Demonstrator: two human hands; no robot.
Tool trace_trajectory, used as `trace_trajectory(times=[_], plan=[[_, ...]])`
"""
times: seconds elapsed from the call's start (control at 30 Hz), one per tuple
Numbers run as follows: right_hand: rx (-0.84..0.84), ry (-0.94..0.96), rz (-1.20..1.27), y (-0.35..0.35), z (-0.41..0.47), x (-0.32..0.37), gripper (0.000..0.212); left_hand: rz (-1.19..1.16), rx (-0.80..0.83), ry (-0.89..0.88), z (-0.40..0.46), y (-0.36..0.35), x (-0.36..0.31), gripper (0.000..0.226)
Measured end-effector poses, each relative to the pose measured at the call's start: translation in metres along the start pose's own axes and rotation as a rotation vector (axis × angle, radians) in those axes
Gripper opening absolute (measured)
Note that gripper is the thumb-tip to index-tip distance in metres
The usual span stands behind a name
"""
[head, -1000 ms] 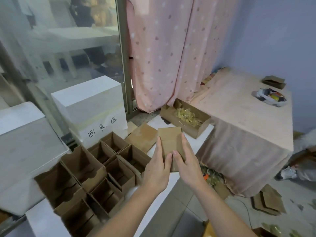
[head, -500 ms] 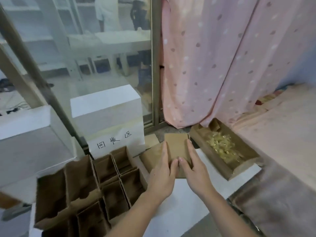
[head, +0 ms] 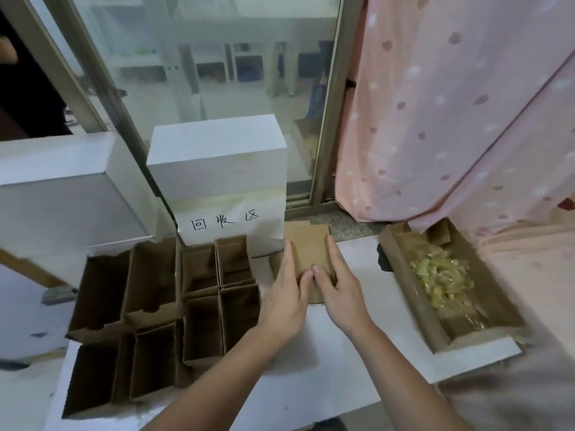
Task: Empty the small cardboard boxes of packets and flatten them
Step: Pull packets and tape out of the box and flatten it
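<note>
While one second ago I held the flat box up in the air before me, it now lies down on the white board, on the small stack of flattened cardboard beside the open boxes — the set-down is made or very nearly made.

Head view, change: my view has swung left and down since then, so the covered table has left the frame and the glass door fills the top. My left hand and right hand have kept their places on the flat box throughout; only the box has come down.

Head view, hands: both lie with fingers straight along the box's side edges and thumbs meeting at its near middle. They press and steady it; neither is curled round it. The two hands are close together, thumb tips almost touching.

Head view, meaning for the task: I judge this box finished — emptied and flattened. The packets lie in the tray to the right. The open boxes to the left stand upright and appear empty, though their floors are dark; these are not yet flattened.

Head view, orientation: the flat box lies face up, its long axis running away from me toward the labelled white block. Its far end, with a short flap, points at the door sill; its near end lies under my thumbs.
</note>
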State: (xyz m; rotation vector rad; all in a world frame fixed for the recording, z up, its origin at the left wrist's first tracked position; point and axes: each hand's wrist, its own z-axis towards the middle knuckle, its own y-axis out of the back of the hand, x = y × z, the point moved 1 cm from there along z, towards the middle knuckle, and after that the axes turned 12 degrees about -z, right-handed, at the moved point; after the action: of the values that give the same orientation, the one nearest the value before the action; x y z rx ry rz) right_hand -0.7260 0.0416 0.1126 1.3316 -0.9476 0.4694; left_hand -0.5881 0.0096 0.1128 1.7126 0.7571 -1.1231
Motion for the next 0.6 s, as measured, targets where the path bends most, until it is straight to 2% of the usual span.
trace_trajectory(times=[0.23,0.4,0.6], plan=[[0.097,0.005,0.002,0.015,0.018,-0.028,0.065,0.036,-0.014,0.02,0.015,-0.026,-0.003,0.074],[0.214,0.044,-0.043,0.039,0.038,-0.06,0.067,0.046,-0.096,0.079,0.023,-0.064,-0.01,0.073],[0.325,0.083,-0.063,0.074,0.051,-0.097,0.062,-0.067,-0.207,0.15,0.024,-0.123,-0.02,0.075]])
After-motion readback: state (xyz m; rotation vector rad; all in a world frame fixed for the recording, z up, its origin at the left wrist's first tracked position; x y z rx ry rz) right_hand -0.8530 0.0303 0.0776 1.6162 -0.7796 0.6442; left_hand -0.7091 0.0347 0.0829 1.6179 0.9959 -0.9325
